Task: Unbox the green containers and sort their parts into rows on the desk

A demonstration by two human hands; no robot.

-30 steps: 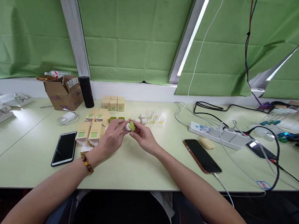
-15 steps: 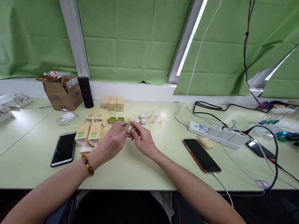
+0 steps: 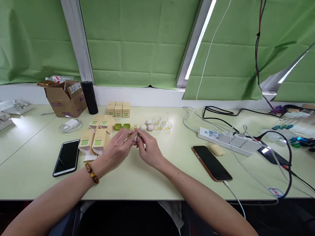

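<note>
The left hand and right hand pinch a small, white, rounded piece between their fingertips, which partly hide it, over the smooth, pale-green surface, with two olive-green, squarish containers just beyond the hands and green-marked, beige card boxes beside the left hand.

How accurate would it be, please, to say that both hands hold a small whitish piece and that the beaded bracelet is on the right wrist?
Not quite: the head view shows the beaded bracelet on the left wrist, not the right. The left hand and right hand do hold the small whitish piece.
</note>
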